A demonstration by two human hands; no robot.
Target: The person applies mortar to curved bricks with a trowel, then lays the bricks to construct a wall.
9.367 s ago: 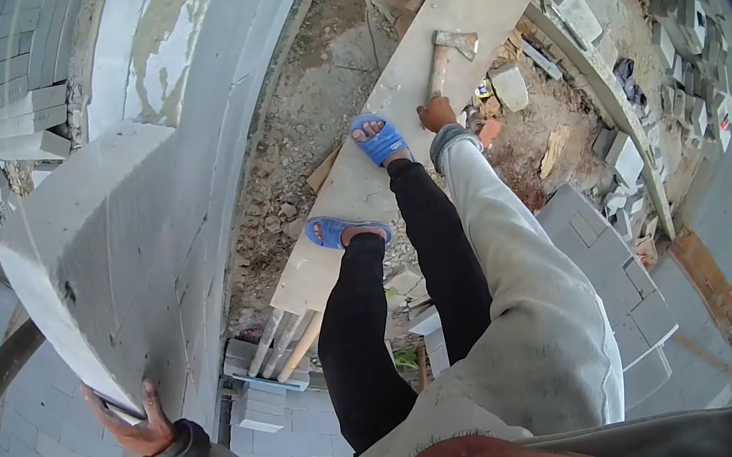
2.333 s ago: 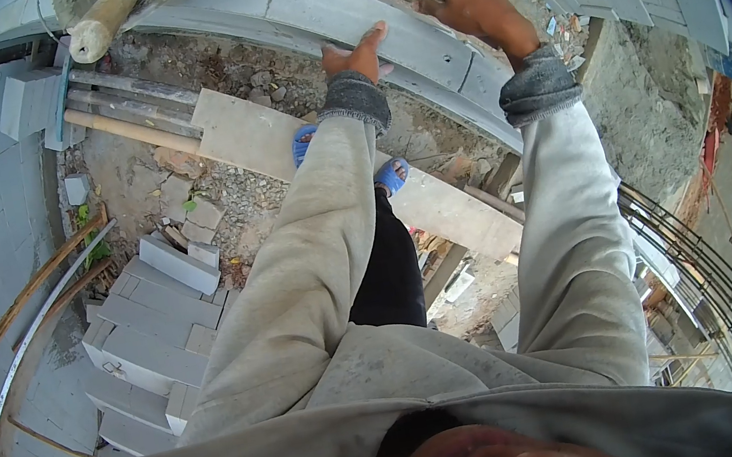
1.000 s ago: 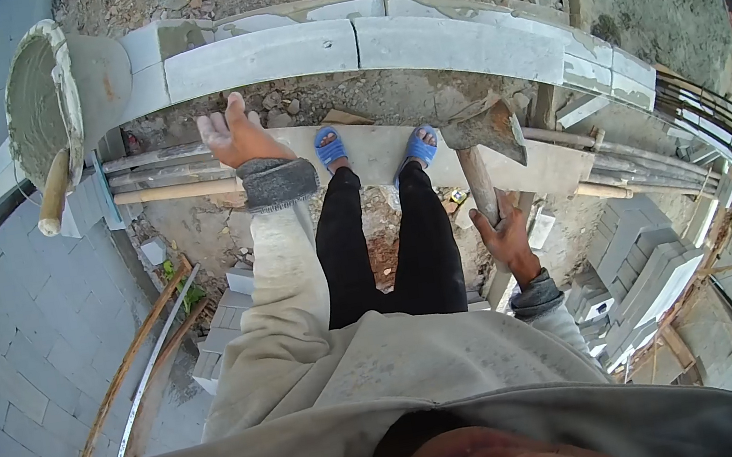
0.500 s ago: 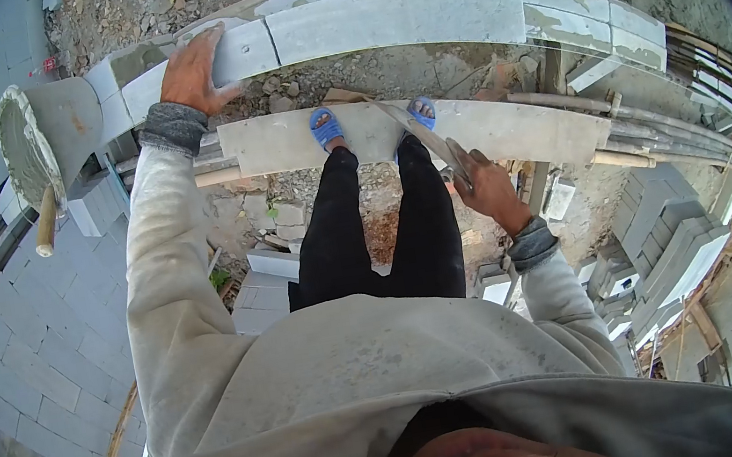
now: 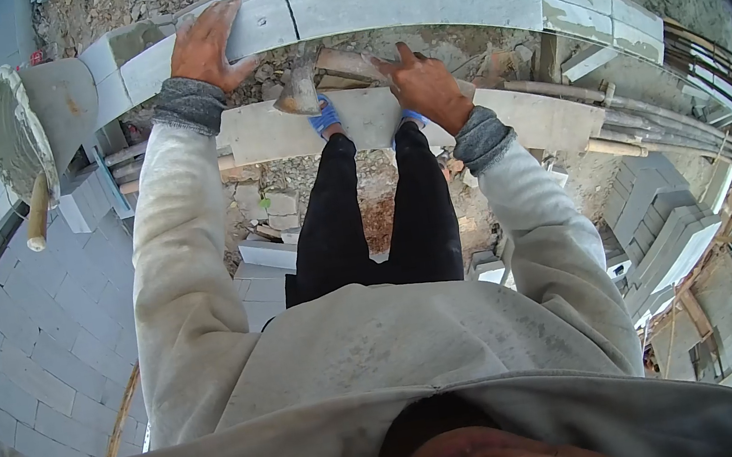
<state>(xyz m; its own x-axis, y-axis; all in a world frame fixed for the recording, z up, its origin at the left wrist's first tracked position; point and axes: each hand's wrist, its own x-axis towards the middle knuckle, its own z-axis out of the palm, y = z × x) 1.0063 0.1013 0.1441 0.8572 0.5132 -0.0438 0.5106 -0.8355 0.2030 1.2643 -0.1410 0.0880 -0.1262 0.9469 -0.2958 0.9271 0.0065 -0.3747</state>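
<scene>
My left hand (image 5: 210, 49) lies with spread fingers on the top of a pale block (image 5: 262, 25) in the curved block wall. A dark joint separates that block from the long block (image 5: 408, 1) to its right. My right hand (image 5: 427, 79) is wrapped round the wooden handle of a hatchet-like tool, its index finger lifted. The tool's broad metal head (image 5: 299, 94) points left, above my blue sandals (image 5: 326, 115) and near the wall's inner side. Grey mortar (image 5: 582, 24) shows between and on the blocks.
A mortar-coated bucket (image 5: 65, 98) with a wooden handle (image 5: 38, 213) sits at the left end of the wall. My feet stand on a narrow board (image 5: 548, 114). Poles (image 5: 654, 127) extend to the right, and stacked blocks (image 5: 653, 214) stand below them.
My right hand has moved up and left towards the wall, and the tool has swung so its metal head shows at left. My left hand stays on the block.
</scene>
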